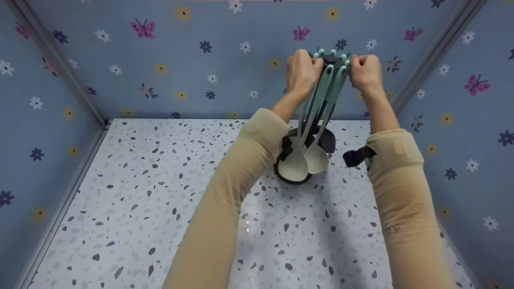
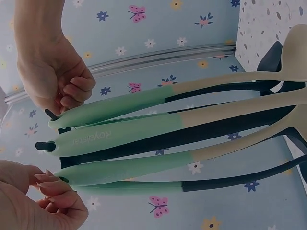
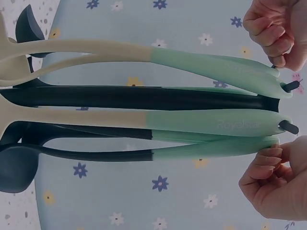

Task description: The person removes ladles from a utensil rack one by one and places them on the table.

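Note:
A kitchen utensil stand (image 1: pixel 295 180) stands upright on the floor, with several utensils hanging from hooks round its top. Their handles (image 2: pixel 120 136) are mint green, with cream or dark shafts. Cream spoon-like heads (image 1: pixel 294 166) and a dark rounded head (image 3: pixel 19 167) hang low. My left hand (image 1: pixel 303 70), fingers curled, pinches a green handle's top end at the stand's left. Opposite, my right hand (image 1: pixel 366 74) pinches the top end of a dark-shafted utensil's green handle (image 3: pixel 216 147). Fingers partly cover both hooks. Whether either handle is off its hook I cannot tell.
Speckled white flooring (image 1: pixel 140 192) lies under the stand. Blue walls (image 1: pixel 225 64) with flowers and butterflies rise behind and on both sides, with grey trim in the corners. A dark strap-like piece (image 1: pixel 357 156) hangs by the right sleeve.

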A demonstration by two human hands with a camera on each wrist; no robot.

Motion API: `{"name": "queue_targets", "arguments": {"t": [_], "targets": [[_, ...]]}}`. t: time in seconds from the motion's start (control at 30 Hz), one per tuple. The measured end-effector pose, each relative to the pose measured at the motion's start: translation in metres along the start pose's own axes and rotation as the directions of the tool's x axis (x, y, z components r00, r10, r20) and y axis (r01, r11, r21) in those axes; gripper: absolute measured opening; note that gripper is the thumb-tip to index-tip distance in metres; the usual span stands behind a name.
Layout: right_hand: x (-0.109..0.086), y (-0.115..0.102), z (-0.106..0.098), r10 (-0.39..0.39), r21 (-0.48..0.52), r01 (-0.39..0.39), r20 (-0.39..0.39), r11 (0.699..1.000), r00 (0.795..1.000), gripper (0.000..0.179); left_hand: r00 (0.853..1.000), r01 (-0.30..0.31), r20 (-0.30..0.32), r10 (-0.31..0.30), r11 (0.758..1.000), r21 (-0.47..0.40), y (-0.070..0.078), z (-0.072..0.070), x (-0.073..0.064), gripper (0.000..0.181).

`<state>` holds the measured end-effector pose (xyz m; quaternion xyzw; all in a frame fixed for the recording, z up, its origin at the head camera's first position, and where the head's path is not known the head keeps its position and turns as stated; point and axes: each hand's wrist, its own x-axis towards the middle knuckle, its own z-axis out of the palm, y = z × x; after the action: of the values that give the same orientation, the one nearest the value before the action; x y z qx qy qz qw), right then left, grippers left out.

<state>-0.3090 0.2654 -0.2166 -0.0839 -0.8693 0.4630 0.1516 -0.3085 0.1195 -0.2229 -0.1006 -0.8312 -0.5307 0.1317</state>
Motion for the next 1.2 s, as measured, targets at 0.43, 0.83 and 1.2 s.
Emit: {"name": "queue_targets", "arguments": {"t": [0.43, 0.83, 1.2], "targets": [[-0.015, -0.009, 0.026, -0.090, 0.146, 0.085, 0.030, 0.986, 0.995, 0.040, 0.999, -0.020, -0.035, 0.021, 0.999, 0.037, -0.014, -0.035, -0.008, 0.038], [-0.031, -0.020, 0.043, -0.138, 0.222, 0.116, 0.085, 0.968, 0.987, 0.038, 0.997, -0.049, -0.057, 0.052, 0.998, 0.040, -0.027, -0.061, -0.020, 0.038], [-0.042, -0.028, 0.056, -0.184, 0.332, 0.127, 0.146, 0.935, 0.972, 0.040, 1.000, -0.008, -0.030, 0.009, 0.999, 0.042, -0.033, -0.084, -0.033, 0.039]]}}
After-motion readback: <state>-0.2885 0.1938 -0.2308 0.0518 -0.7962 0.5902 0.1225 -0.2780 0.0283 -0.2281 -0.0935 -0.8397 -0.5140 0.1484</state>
